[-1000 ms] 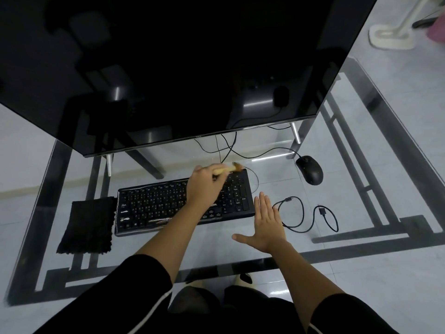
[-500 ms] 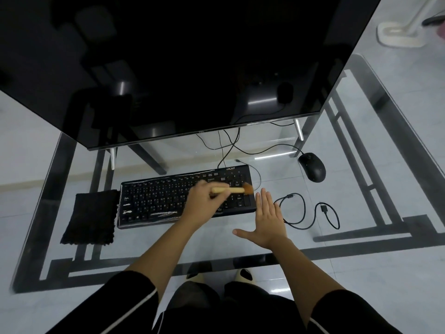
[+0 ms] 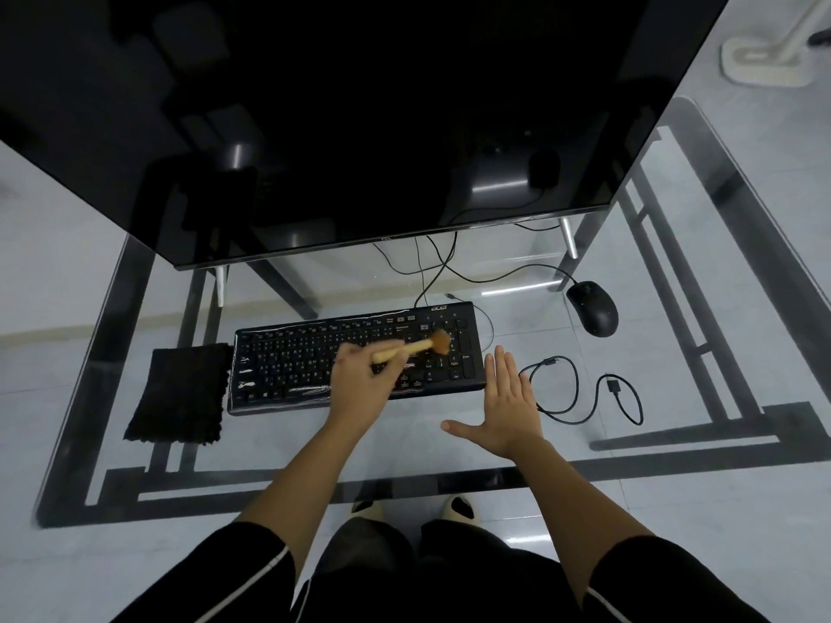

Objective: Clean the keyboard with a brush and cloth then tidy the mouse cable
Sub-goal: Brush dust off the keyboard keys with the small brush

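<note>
A black keyboard (image 3: 297,361) lies on the glass desk (image 3: 404,442). My left hand (image 3: 359,379) grips a small wooden brush (image 3: 431,344), whose bristles touch the keys on the keyboard's right side. My right hand (image 3: 508,402) lies flat and open on the glass just right of the keyboard. A dark folded cloth (image 3: 180,393) lies left of the keyboard. The black mouse (image 3: 592,308) sits at the right rear, its cable (image 3: 508,274) running back under the monitor.
A large dark monitor (image 3: 359,105) overhangs the back of the desk. A loose black cable (image 3: 584,393) is coiled on the glass right of my right hand. My feet show through the glass below the front edge.
The brush has swept from the keyboard's top right edge down onto the right-hand keys, then slightly back up. My right hand has stayed flat beside the keyboard.
</note>
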